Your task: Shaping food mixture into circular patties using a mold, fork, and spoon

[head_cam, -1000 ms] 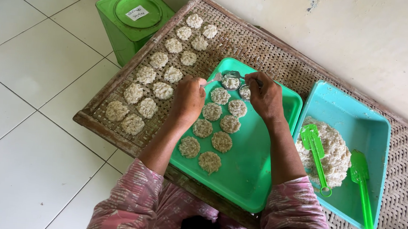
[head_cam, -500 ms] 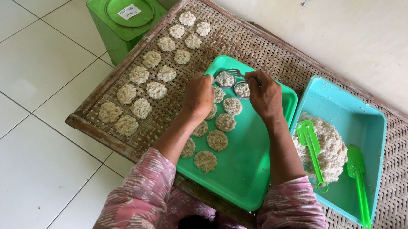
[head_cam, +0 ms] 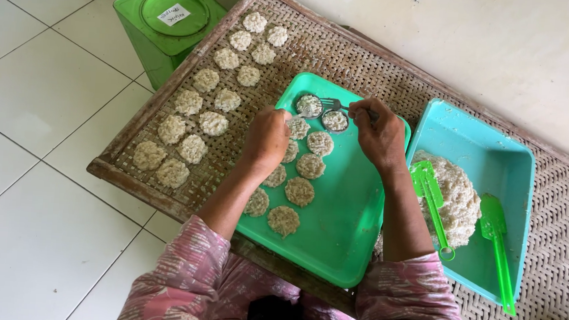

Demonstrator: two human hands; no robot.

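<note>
Head view, near to far: green tray (head_cam: 350, 233) w/ flat rice cakes (head_cam: 299, 191). My left hand (head_cam: 267, 140) is curled shut over one cake, right hand (head_cam: 380, 130) pinches a metal mold (head_cam: 321, 110). Cakes look soft, crumbly, light, so I'd lift from under the edges. More dry on the woven mat (head_cam: 347, 56).

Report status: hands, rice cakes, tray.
Left hand closed over a rice cake on the green tray. Right hand gripping the metal double-ring mould, both rings filled. Seven more cakes on tray; nothing in the way.
</note>
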